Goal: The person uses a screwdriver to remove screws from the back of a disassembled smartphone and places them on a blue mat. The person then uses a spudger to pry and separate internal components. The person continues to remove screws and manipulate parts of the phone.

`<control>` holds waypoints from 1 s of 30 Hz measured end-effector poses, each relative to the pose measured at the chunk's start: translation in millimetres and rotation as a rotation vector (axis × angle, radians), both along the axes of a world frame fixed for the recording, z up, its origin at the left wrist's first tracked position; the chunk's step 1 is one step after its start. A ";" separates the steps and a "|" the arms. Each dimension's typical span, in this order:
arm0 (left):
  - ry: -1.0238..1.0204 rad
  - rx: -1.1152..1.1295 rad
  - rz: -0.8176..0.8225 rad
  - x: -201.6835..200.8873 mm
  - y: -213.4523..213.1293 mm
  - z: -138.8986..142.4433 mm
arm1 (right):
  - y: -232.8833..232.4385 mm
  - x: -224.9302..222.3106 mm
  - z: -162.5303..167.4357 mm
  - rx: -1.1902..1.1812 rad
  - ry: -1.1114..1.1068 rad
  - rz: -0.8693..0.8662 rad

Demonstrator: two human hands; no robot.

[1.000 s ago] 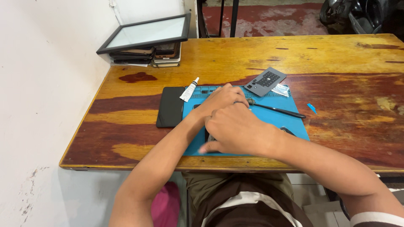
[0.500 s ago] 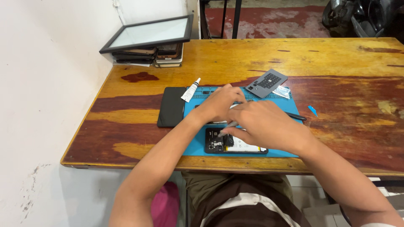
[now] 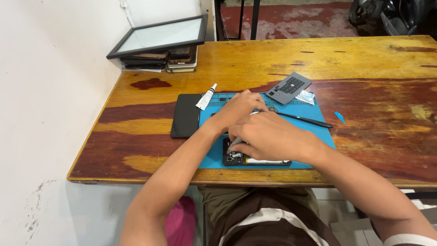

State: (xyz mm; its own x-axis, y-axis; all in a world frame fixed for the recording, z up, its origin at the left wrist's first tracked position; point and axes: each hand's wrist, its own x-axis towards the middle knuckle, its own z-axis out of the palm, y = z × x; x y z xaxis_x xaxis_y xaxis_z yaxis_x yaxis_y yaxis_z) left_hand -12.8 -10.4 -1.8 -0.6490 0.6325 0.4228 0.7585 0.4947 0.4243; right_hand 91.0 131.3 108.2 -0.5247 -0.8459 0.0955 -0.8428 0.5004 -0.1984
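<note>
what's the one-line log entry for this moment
left hand: resting on blue mat | right hand: pressing grey part onto opened phone | nearby: black spudger, glue tube

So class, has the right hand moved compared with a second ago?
Yes. The right hand has shifted toward the blue mat's near edge, over the opened phone.

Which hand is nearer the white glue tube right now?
Left. The left hand lies just right of the white glue tube; the right hand sits farther off, over the opened phone.

Bare forearms, brown white-striped shirt (image 3: 268, 218), olive trousers (image 3: 218, 196).
</note>
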 end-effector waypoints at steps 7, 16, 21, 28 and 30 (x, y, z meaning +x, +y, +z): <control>-0.002 -0.015 -0.003 1.5 -1.5 2.0 | -1.3 -2.1 0.7 0.027 -0.042 0.033; -0.012 -0.027 -0.001 0.8 -0.7 0.8 | -0.9 -3.1 -0.7 -0.001 -0.033 0.056; 0.025 -0.026 -0.006 -2.3 -0.8 -1.9 | -2.7 -3.8 0.4 0.034 -0.030 0.034; -0.002 -0.022 -0.006 2.2 -1.3 -0.4 | -12.8 3.4 -6.8 0.124 0.175 -0.028; -0.023 -0.016 -0.007 4.2 -1.5 0.8 | -16.6 2.9 -10.8 0.134 0.219 -0.032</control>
